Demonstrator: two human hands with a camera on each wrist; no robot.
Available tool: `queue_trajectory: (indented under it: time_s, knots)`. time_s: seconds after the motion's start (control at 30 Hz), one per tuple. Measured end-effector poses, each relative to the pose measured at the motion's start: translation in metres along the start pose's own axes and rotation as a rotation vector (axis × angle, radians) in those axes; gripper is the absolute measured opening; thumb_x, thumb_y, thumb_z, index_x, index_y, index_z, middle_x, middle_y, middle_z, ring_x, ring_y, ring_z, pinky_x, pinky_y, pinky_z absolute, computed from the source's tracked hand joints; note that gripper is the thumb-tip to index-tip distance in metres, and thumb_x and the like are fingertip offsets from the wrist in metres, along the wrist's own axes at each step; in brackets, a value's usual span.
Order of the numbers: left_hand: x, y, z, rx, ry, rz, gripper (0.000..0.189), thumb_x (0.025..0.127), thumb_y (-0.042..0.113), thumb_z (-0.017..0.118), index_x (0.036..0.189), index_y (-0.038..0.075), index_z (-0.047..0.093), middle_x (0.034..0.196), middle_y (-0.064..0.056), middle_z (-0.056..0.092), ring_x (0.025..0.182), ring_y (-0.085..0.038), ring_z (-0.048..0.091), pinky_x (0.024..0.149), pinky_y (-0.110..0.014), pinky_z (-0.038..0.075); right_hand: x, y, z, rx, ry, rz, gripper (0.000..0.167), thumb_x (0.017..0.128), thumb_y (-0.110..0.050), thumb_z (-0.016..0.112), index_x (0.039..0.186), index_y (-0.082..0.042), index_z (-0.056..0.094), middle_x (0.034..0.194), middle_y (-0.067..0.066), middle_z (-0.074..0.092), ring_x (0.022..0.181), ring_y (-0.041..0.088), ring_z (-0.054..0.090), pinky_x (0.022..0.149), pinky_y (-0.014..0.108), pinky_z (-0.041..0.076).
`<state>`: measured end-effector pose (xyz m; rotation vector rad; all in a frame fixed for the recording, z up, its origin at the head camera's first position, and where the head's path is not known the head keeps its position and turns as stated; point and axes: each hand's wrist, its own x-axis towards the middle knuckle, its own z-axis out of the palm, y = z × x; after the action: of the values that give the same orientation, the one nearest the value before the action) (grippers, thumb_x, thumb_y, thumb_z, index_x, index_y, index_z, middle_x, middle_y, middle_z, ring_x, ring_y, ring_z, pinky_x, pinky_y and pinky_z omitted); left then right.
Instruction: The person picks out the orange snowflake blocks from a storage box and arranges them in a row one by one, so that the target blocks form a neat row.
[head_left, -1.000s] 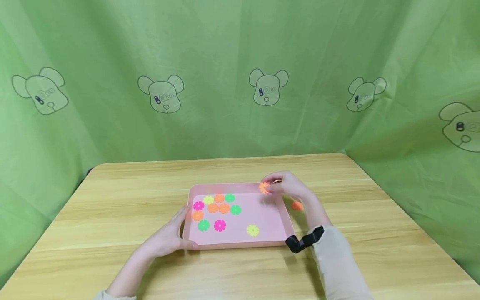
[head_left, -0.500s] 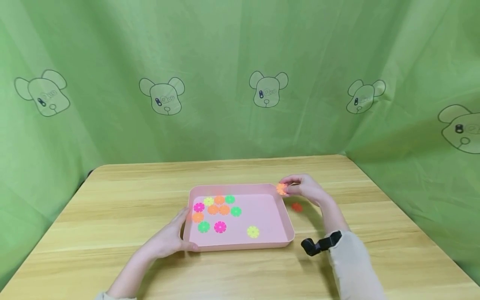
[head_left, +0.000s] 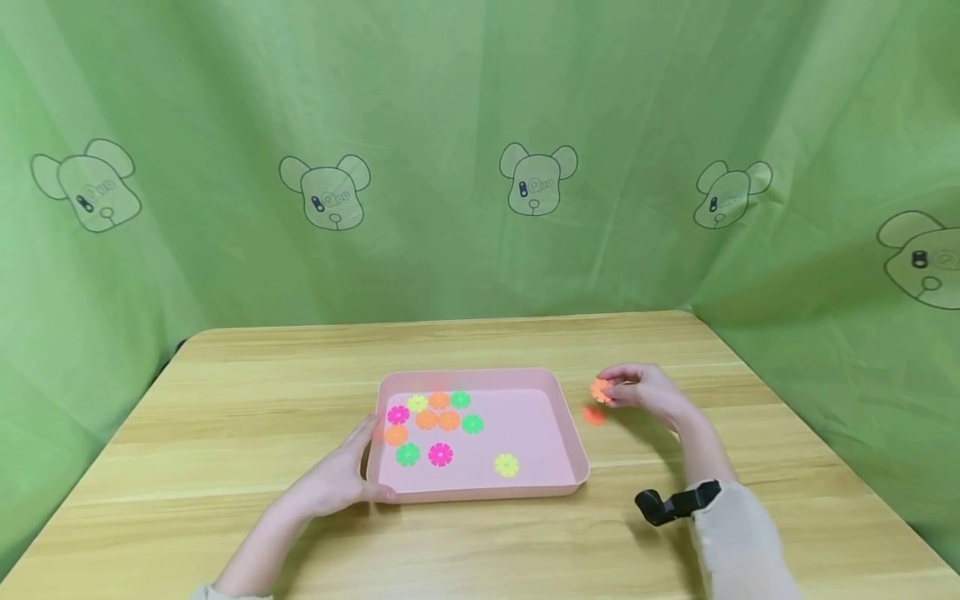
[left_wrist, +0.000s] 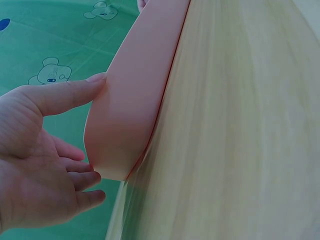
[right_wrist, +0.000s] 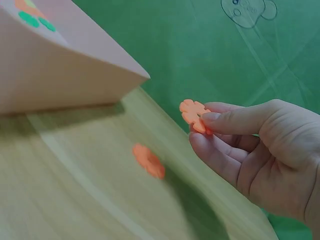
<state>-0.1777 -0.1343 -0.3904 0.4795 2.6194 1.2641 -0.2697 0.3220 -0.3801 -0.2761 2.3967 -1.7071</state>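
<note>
The right hand (head_left: 642,388) pinches an orange, round, notched flower-shaped disc of what looks like plastic (head_left: 601,390) between thumb and fingers, raised off the pale wood-grained surface (head_left: 225,467) and just outside the right wall of a shallow pink rectangular tray (head_left: 525,433). The relation that matters most, I judge, is between this held disc and a second orange notched disc (head_left: 594,415) lying flat on the surface: in the head view it lies just on the near side of the held one and slightly to its left, between the right hand and the tray wall. Being round, neither disc has a long axis; the tray's runs left to right, so its short right wall faces the right hand, clearly the nearer one. The left hand (head_left: 341,475) is across the tray at its near left corner, fingers relaxed, thumb touching the rim. Inside, flat notched discs in orange, green, pink and yellow (head_left: 440,454) lie mostly toward the left.
</note>
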Motion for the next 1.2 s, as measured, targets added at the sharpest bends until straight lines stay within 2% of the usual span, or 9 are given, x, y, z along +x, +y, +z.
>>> queue_trajectory:
  time_s: [0.3, 0.5, 0.63, 0.77, 0.93, 1.2]
  knots:
    - [0.002, -0.001, 0.000, -0.015, 0.000, 0.006, 0.110, 0.065, 0.024, 0.082, 0.143, -0.011, 0.013, 0.149, -0.028, 0.011, 0.137, -0.041, 0.010, 0.108, -0.056, 0.012, -0.009, 0.016, -0.015, 0.021, 0.017, 0.004, 0.043, 0.086, 0.004, 0.058, 0.120, 0.024, 0.041, 0.092, 0.008, 0.063, 0.081, 0.010, 0.062, 0.077, 0.032, 0.054]
    - [0.002, -0.001, -0.001, -0.009, 0.002, 0.001, 0.109, 0.065, 0.024, 0.082, 0.144, -0.010, 0.013, 0.150, -0.027, 0.011, 0.137, -0.040, 0.011, 0.109, -0.055, 0.012, -0.013, 0.022, -0.018, 0.052, 0.000, -0.004, 0.035, 0.084, -0.002, 0.064, 0.110, 0.017, 0.053, 0.087, 0.007, 0.063, 0.078, 0.013, 0.063, 0.071, 0.028, 0.055]
    - [0.000, 0.000, -0.001, -0.014, -0.001, 0.004, 0.110, 0.065, 0.024, 0.082, 0.143, -0.010, 0.012, 0.149, -0.028, 0.011, 0.137, -0.041, 0.010, 0.109, -0.055, 0.011, -0.014, 0.024, -0.015, -0.019, 0.039, 0.058, 0.034, 0.084, -0.003, 0.063, 0.111, 0.016, 0.053, 0.088, 0.008, 0.064, 0.077, 0.015, 0.063, 0.069, 0.029, 0.056]
    - [0.000, 0.000, -0.001, -0.019, -0.004, 0.005, 0.110, 0.065, 0.024, 0.082, 0.143, -0.010, 0.013, 0.149, -0.028, 0.012, 0.137, -0.041, 0.011, 0.109, -0.056, 0.012, -0.013, 0.026, -0.010, -0.158, 0.097, 0.134, 0.037, 0.086, -0.006, 0.062, 0.115, 0.015, 0.053, 0.091, 0.008, 0.066, 0.076, 0.014, 0.062, 0.066, 0.030, 0.055]
    - [0.000, 0.000, 0.001, -0.015, 0.000, -0.001, 0.110, 0.064, 0.024, 0.082, 0.144, -0.009, 0.014, 0.150, -0.026, 0.012, 0.137, -0.039, 0.012, 0.109, -0.055, 0.013, -0.010, 0.027, -0.008, -0.257, 0.116, 0.152, 0.035, 0.086, -0.010, 0.063, 0.113, 0.011, 0.057, 0.088, 0.004, 0.066, 0.073, 0.014, 0.059, 0.062, 0.030, 0.052]
    - [-0.001, 0.000, 0.000, 0.000, 0.006, 0.004, 0.109, 0.065, 0.025, 0.082, 0.144, -0.009, 0.015, 0.150, -0.027, 0.013, 0.137, -0.040, 0.013, 0.108, -0.056, 0.014, -0.006, 0.033, -0.008, -0.316, 0.137, 0.152, 0.029, 0.086, -0.008, 0.062, 0.110, 0.010, 0.060, 0.085, 0.004, 0.064, 0.071, 0.014, 0.055, 0.060, 0.029, 0.049]
